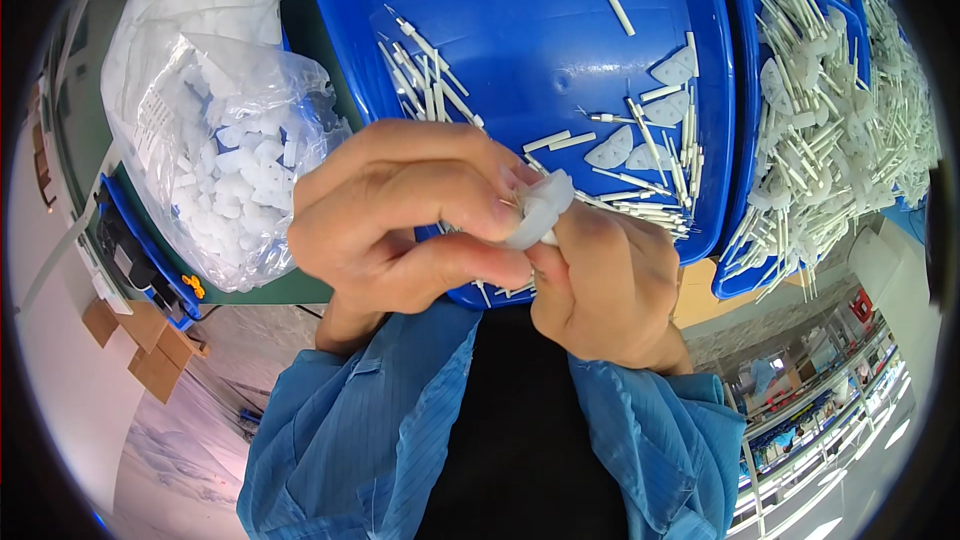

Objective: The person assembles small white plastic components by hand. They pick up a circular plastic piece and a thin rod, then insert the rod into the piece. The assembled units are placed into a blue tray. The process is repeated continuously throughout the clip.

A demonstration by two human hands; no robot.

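Both my hands meet over the near edge of a large blue tray point(500, 10). A translucent white plastic piece point(543, 208) is pinched between them. My left hand point(400, 205) grips it with thumb and fingertips from the left. On the right, my right hand point(610, 280) is closed with its fingers against the piece's lower end, where a bit of white rod shows. Several thin white rods point(432, 70) with pin-like tips lie in the tray. Flat white triangular pieces point(609, 148) lie among more rods at the tray's right side.
A clear plastic bag point(225, 140) full of white plastic pieces stands to the left. At the right, a second blue tray point(742, 90) is heaped with rods fitted to white pieces. A small blue bin point(150, 260) with dark items sits far left. Cardboard point(160, 350) lies below it.
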